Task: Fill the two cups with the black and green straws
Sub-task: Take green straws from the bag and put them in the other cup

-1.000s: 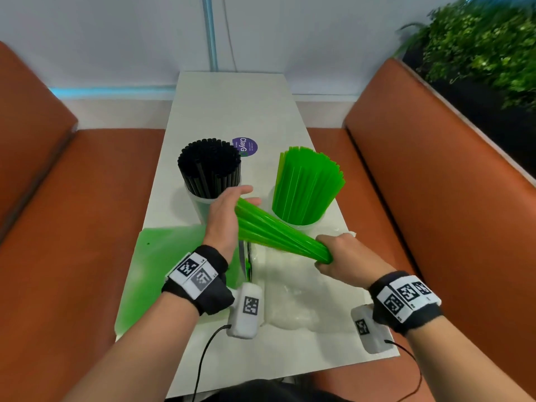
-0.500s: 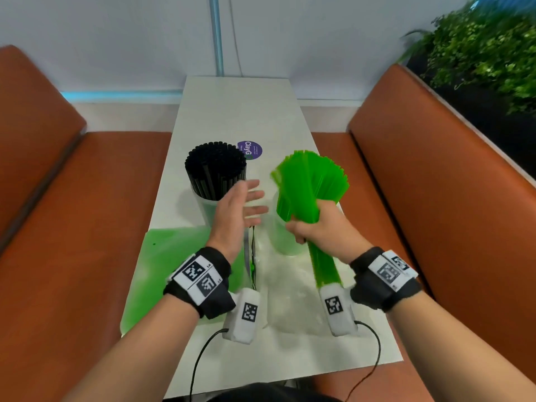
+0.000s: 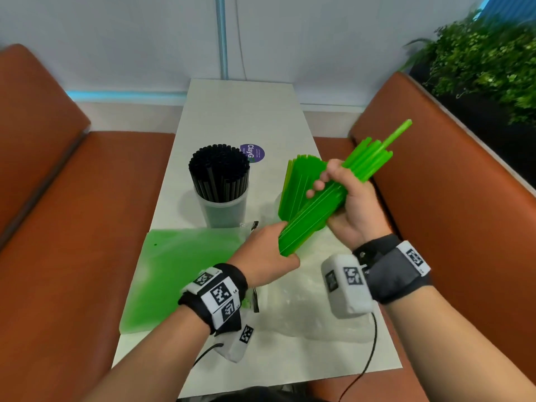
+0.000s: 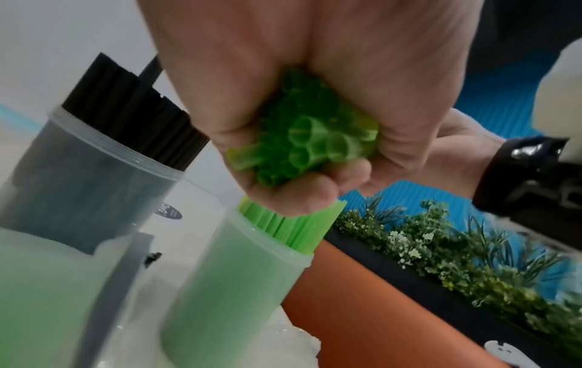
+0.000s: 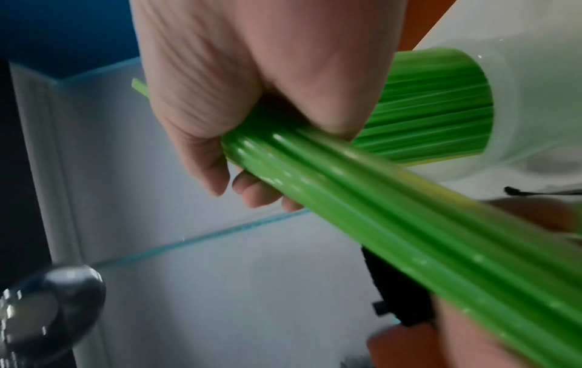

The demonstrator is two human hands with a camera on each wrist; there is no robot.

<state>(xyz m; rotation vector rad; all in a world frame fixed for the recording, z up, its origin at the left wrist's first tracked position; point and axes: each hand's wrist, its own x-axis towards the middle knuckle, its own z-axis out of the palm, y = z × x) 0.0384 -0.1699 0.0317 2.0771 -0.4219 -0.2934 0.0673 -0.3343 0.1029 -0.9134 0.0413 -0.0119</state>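
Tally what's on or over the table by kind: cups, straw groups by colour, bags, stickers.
Cups: 2
Black straw groups: 1
Green straw groups: 2, in-cup, hand-held bundle
Plastic bags: 2, green, clear
Purple sticker: 1
Total: 8

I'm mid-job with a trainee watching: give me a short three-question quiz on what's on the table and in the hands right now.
1. True or false: the cup of black straws stands left of the cup of green straws.
2. The loose green bundle is held by: A) left hand only, B) right hand only, C) both.
3. Fill in: one straw pokes out past the bundle's ___ end.

Key: 1 true; 2 C; 3 far.
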